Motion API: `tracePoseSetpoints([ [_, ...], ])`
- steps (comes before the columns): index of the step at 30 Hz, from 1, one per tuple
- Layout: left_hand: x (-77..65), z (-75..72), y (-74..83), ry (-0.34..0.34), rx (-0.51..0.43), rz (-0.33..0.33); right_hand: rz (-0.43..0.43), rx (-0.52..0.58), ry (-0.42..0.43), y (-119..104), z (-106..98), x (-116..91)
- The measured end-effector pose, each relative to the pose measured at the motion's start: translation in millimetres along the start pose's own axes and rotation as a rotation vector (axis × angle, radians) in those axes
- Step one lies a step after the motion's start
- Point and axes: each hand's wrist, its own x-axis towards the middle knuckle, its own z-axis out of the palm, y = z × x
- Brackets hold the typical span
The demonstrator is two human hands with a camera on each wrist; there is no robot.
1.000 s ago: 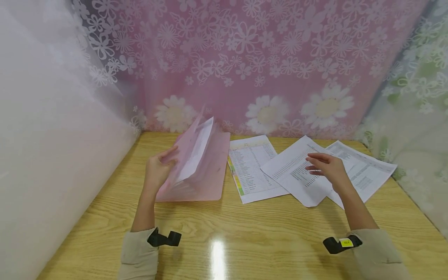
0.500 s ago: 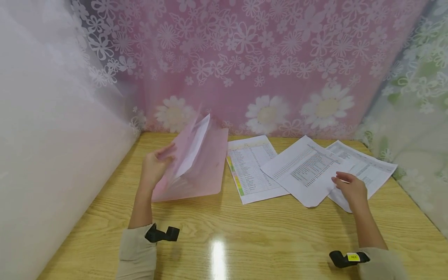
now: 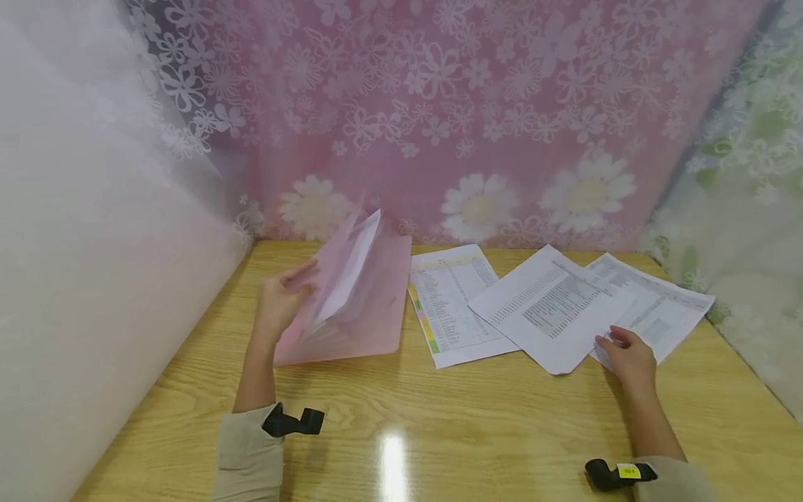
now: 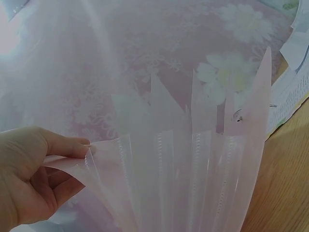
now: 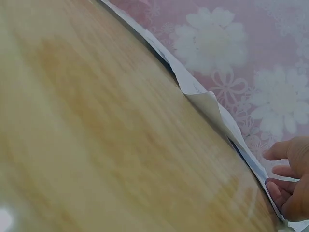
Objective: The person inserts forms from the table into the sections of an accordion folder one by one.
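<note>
A: Pink folder?
B: Translucent, partly open. Left hand grips its raised cover; clear sleeves fanned, white sheet inside.
A: Loose pages?
B: Upper printed sheet set askew, overlapping lower printed sheet. Right hand at their near edges; contact unclear.

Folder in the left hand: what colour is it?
Translucent pink folder, seen best in the head view.
</note>
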Motion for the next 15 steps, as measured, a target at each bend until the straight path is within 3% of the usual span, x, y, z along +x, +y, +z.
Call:
tracePoseSetpoints([
  [15,0.1,0.3,0.5,-0.004,0.018,0.006,-0.026,0.054,0.025,-4.8,9.8,-2.9],
])
